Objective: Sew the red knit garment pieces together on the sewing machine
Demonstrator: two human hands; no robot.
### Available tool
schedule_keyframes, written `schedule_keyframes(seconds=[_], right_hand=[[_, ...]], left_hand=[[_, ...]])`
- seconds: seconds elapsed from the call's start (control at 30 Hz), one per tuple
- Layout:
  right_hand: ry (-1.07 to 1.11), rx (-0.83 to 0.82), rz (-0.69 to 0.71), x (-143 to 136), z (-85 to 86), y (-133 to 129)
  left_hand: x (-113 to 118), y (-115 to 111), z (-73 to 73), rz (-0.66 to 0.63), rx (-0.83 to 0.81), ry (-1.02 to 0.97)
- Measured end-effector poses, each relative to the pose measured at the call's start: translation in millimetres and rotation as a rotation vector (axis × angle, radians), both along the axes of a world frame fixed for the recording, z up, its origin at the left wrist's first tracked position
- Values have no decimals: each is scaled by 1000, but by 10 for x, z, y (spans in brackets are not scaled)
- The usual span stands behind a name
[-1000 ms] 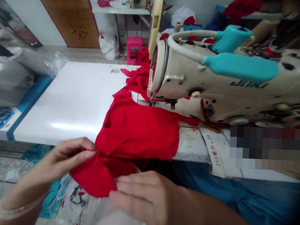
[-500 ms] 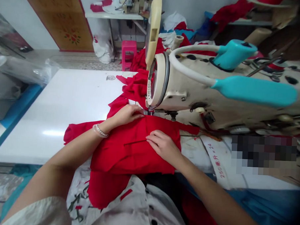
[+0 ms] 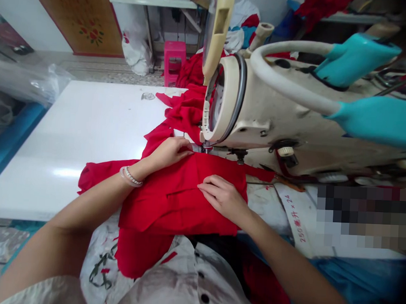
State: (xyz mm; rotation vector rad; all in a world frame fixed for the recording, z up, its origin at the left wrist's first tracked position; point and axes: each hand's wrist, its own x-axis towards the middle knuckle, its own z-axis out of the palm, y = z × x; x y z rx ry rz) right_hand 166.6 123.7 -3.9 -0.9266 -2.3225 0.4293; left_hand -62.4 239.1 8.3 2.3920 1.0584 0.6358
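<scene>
A red cloth (image 3: 183,209) lies over the front edge of the white table, its far edge at the needle area of the sewing machine (image 3: 254,123). My left hand (image 3: 171,153) is on the cloth's far edge, just left of the needle area, with fingers pressed together on the fabric. Nearer to me and further right, my right hand (image 3: 221,195) pinches the cloth beside a slit-like fold. Part of the cloth hangs down towards my lap. What lies under the machine head is partly hidden.
More red fabric (image 3: 184,108) is bunched behind the needle area. The white table (image 3: 90,120) stretches left. Scissors (image 3: 287,182) lie right of the cloth, near white card with red writing (image 3: 296,219). A turquoise-covered lamp (image 3: 372,119) overhangs the machine. A pink stool (image 3: 174,56) stands behind.
The view has shifted and the machine appears larger and further right. Both hands keep nearly the same places on the red cloth.
</scene>
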Motion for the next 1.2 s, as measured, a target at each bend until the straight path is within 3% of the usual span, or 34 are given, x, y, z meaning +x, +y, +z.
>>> schedule_keyframes(seconds=[0.13, 0.23, 0.3, 0.4, 0.5, 0.63, 0.8, 0.97, 1.13, 1.2], right_hand=[[-22, 44, -42, -17, -22, 0], [-21, 48, -36, -16, -19, 1], [-4, 8, -8, -4, 0, -1], [57, -80, 19, 25, 23, -7], [111, -122, 20, 58, 18, -14], [68, -126, 15, 113, -9, -15], [-247, -139, -233, 224, -46, 25], [-481, -236, -331, 317, -109, 282], [-442, -240, -380, 301, -104, 758], [-385, -198, -352, 278, -37, 820]], left_hand=[[2, -301, 161, 153, 191, 62], [-44, -698, 218, -84, 74, -7], [-96, -918, 169, -237, -21, 23], [-181, -1053, 35, -267, -27, 147], [-228, -1014, -32, -245, -21, 191], [-225, -948, 0, -233, -11, 225], [-212, -855, 30, -226, -4, 305], [-128, -513, 10, -217, -17, 328], [4, -77, 3, -233, 3, 302], [26, 32, 9, -243, -6, 278]])
